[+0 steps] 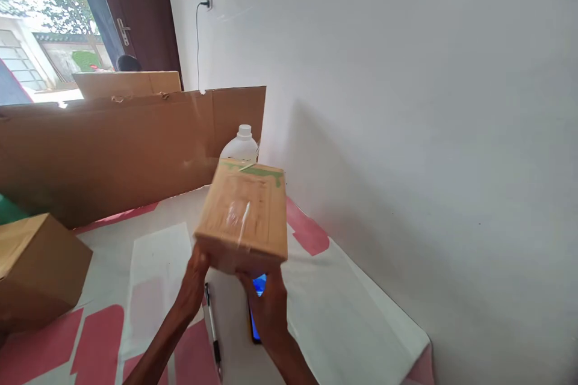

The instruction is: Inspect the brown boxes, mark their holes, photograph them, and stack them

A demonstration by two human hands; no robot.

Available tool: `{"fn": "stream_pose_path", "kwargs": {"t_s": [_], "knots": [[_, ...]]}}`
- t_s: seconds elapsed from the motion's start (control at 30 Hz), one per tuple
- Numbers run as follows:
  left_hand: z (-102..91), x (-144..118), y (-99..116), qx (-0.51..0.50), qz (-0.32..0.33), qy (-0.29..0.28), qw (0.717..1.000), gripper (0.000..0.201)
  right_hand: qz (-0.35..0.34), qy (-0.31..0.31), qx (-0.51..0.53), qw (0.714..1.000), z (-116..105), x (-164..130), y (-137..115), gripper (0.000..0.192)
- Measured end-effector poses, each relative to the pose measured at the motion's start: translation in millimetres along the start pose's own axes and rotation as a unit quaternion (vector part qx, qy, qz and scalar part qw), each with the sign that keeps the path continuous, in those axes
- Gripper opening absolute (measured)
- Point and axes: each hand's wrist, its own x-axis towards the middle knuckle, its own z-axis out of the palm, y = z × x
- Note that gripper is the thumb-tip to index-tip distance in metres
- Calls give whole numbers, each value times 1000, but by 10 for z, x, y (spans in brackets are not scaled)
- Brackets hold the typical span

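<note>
I hold a small brown cardboard box above the table, its top sealed with clear tape and a green strip along its far edge. My left hand grips the box's near left corner from below. My right hand supports the near right underside. Under my hands lie a pen and a phone with a lit blue screen, partly hidden by my right hand.
The table has a white and pink cover and stands against a white wall. A white plastic bottle stands behind the box. A tall cardboard sheet stands along the back. Another cardboard box sits at left.
</note>
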Motion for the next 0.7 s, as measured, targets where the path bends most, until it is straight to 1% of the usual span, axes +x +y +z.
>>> {"fn": "stream_pose_path", "kwargs": {"t_s": [0.03,0.07,0.13,0.17,0.23,0.27,0.3,0.37,0.47,0.57,0.63,0.7], "knots": [[205,322,-14,-15,5,-40,999,81,-2,44,-24,999,-42,211,138,66],[411,647,-39,-23,8,-67,997,84,-7,74,-45,996,-66,414,292,64],[793,1251,-129,-39,11,-112,993,90,-14,116,-76,990,-67,788,629,64],[954,1512,-194,-49,8,-133,990,91,-16,129,-90,987,-50,955,798,66],[1186,1928,-351,-67,-4,-159,985,93,-22,148,-123,981,3,1249,1096,73],[1255,2083,-435,-74,-12,-164,984,93,-25,149,-139,979,33,1376,1216,76],[1295,2207,-516,-77,-18,-163,983,93,-27,143,-154,977,61,1491,1313,78],[1312,2379,-652,-75,-30,-153,985,89,-25,123,-176,976,110,1692,1439,79],[1290,2529,-761,-52,-44,-138,988,77,-18,91,-197,976,169,1931,1506,78],[1335,2627,-767,-35,-50,-127,990,71,-23,73,-207,975,245,2094,1508,73],[1403,2660,-731,-28,-52,-120,991,66,-25,78,-207,975,291,2155,1502,71],[1466,2648,-668,-17,-53,-105,993,57,-13,91,-205,974,294,2178,1494,68]]}}
